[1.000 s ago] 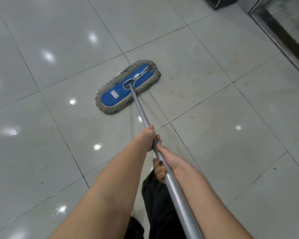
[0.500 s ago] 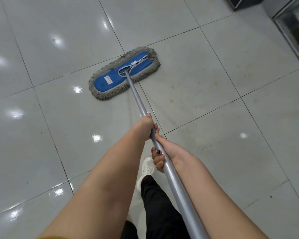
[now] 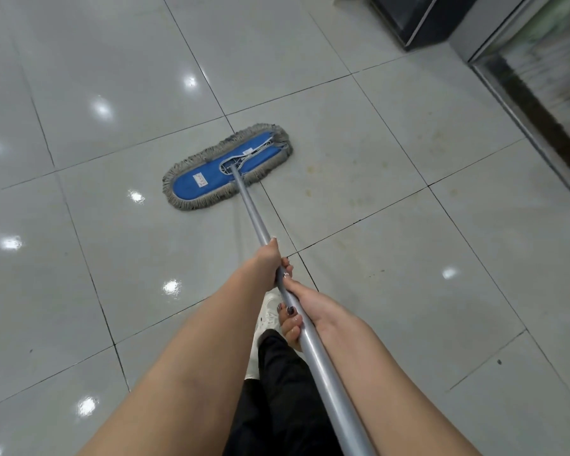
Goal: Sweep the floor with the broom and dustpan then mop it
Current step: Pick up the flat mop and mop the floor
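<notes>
Mopping phase, judged. Left hand (image 3: 266, 262) and right hand (image 3: 306, 307): fingers wrapped round mop handle (image 3: 254, 219); mop head (image 3: 211, 177) flat on floor (image 3: 112, 307). Yellowish stains (image 3: 310, 191) at its 3 o'clock not yet wiped.

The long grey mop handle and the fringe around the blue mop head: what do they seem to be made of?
The long grey mop handle looks like metal, probably aluminium, satin-finished: a soft highlight runs along it. The grey fringe around the blue mop head looks like cotton or similar yarn, matte, in loose strands.
</notes>
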A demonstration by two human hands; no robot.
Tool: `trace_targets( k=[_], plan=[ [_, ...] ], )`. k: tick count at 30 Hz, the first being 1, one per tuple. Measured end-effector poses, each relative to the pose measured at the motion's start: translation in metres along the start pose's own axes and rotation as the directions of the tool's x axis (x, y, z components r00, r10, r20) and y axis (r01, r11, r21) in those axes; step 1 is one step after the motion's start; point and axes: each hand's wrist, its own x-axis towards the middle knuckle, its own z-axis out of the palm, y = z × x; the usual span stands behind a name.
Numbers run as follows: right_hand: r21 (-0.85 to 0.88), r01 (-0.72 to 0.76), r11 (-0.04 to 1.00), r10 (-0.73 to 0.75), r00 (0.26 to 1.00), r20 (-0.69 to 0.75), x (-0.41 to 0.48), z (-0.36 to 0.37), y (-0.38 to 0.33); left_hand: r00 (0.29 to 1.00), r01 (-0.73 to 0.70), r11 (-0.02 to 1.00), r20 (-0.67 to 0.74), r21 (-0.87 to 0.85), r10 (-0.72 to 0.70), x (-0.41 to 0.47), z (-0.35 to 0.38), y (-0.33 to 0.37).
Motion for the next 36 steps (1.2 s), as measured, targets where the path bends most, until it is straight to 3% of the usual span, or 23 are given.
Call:
trace_targets(
  k=[7, 17, 30, 36],
  plan=[
    [0.041, 0.006, 0.999, -0.006, 1.0, -0.006, -0.013, -0.035, 0.111, 1.0, 0.002, 1.0, 0.002, 0.027, -0.002, -0.039, -0.005, -0.111],
    [0.032, 0.019, 0.999, -0.018, 0.998, -0.06, -0.05, -0.106, 0.21, 0.999, 0.036, 0.999, -0.007, 0.017, -0.036, -0.079, 0.033, -0.226],
    [-0.005, -0.045, 0.999, 0.044, 0.999, -0.031, -0.118, -0.339, 0.302, 0.998, 0.065, 0.998, -0.01, 0.013, -0.065, -0.11, 0.204, -0.405],
    [0.008, -0.046, 0.999, 0.046, 0.998, -0.032, -0.147, -0.404, 0.341, 0.998, 0.056, 0.996, 0.012, 0.069, -0.057, -0.141, 0.257, -0.462]
  ],
)
